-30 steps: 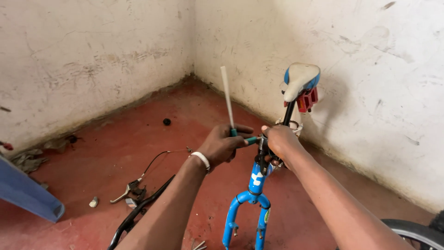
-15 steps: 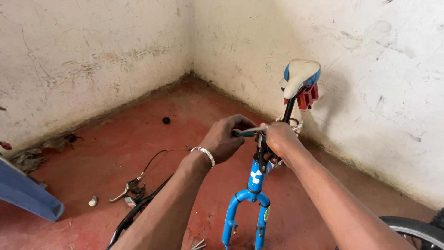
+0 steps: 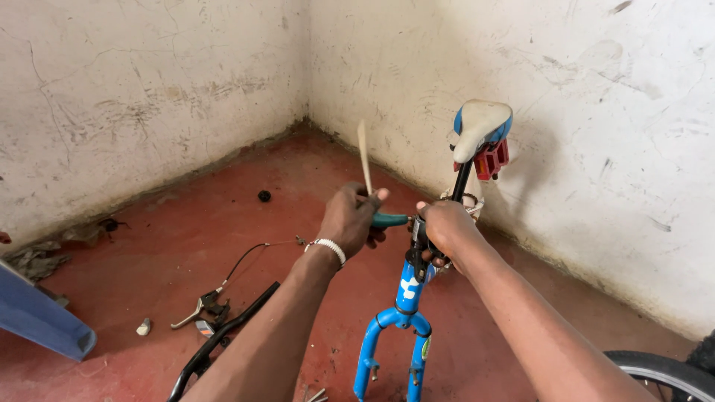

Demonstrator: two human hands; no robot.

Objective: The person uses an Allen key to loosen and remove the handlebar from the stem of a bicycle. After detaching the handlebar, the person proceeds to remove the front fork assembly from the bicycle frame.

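A small blue bicycle frame (image 3: 406, 294) stands upright in front of me, its fork pointing down and its white and blue saddle (image 3: 480, 128) with a red reflector farther back. My right hand (image 3: 443, 227) grips the top of the head tube. My left hand (image 3: 351, 218) holds a tool with teal handles (image 3: 389, 219) against that same spot. A thin pale stick (image 3: 364, 158) rises straight up from my left fist. A white band circles my left wrist.
On the red floor at the left lie a brake lever with its cable (image 3: 223, 286), a black handlebar (image 3: 223, 339), a small black part (image 3: 264, 196) and a blue plastic object (image 3: 37, 320). A wheel (image 3: 666, 376) shows at the lower right. White walls meet in a corner behind.
My left hand turned with the tool: the pale stick stood up a second ago, was hidden half a second ago, and stands up again now. My right hand stayed on the head tube.
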